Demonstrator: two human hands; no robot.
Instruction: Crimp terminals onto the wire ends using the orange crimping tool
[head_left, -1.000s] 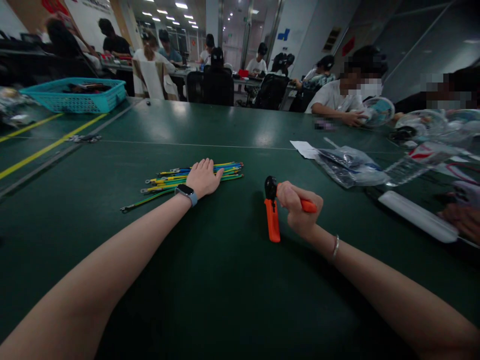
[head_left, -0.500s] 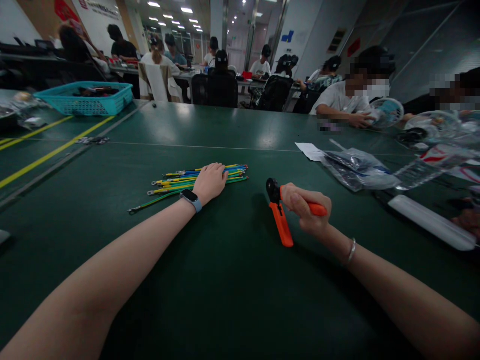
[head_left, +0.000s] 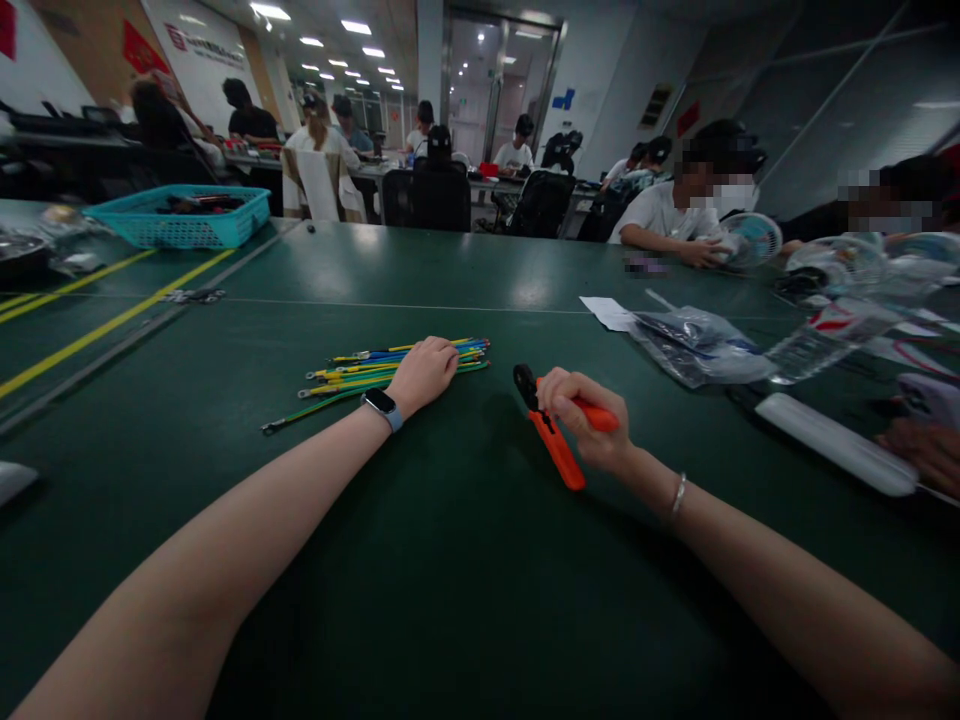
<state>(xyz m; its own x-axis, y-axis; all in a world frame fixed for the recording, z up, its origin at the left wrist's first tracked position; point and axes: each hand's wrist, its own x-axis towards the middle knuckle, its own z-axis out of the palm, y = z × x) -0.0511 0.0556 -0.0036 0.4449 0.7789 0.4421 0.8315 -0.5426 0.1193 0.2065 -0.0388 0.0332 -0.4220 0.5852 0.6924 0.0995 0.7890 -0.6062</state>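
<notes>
A loose bundle of yellow, green and blue wires (head_left: 349,377) with metal ring terminals on their left ends lies on the dark green table. My left hand (head_left: 426,376) rests over the bundle near its right end, fingers together and curled down over the wires; the fingertips are partly hidden. A single green-and-yellow wire sticks out lowest towards the left. To the right, my right hand (head_left: 581,412) is closed around one handle of orange-handled crimping pliers (head_left: 556,450). The pliers' black head points up and left, and their other handle spreads away towards me.
A turquoise basket (head_left: 180,218) with dark items stands at the back left. Clear plastic bags (head_left: 694,340), a paper sheet (head_left: 606,313), a plastic bottle (head_left: 832,335) and a long white object (head_left: 836,443) lie on the right. Another person's hand (head_left: 926,450) is at the right edge.
My right hand has brought the crimping pliers a little left, closer to the wires, and tilted them. My left hand stays on the wires. The camera view has shifted slightly.
</notes>
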